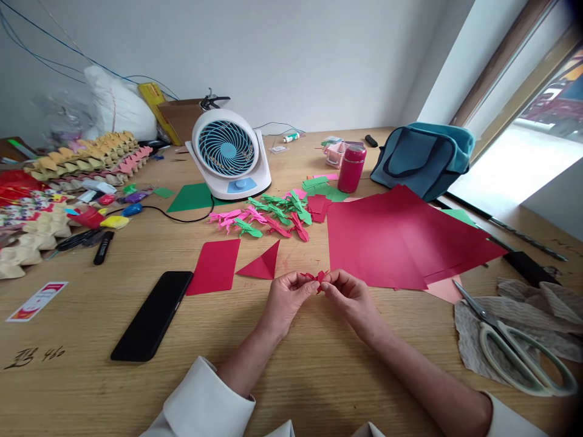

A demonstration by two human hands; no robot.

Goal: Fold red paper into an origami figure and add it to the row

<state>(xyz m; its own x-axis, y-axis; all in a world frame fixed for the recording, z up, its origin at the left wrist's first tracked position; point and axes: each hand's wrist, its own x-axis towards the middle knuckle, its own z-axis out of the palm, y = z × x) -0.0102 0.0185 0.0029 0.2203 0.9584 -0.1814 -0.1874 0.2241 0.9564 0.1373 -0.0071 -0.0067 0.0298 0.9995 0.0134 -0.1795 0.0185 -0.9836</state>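
Between my two hands is a small folded red paper figure (320, 278), partly covered by the fingertips. My left hand (291, 297) is closed in a pinch on its left side. From the right, thumb and fingers of my right hand (350, 298) pinch the same piece. Just beyond lie a red paper triangle (264, 264) and a red paper rectangle (215, 267). Folded paper figures in green (277, 209), pink (228, 218) and red (299, 227) form a loose group farther back. Large red paper sheets (373, 243) spread out right of my hands.
A black phone (152, 315) lies at left. Behind the figures stand a white fan (232, 152), a red flask (351, 168) and a blue bag (421, 158). Scissors (514, 346) rest on a crumpled cloth (473, 340) at right. Folded paper chains (86, 161) fill the far left.
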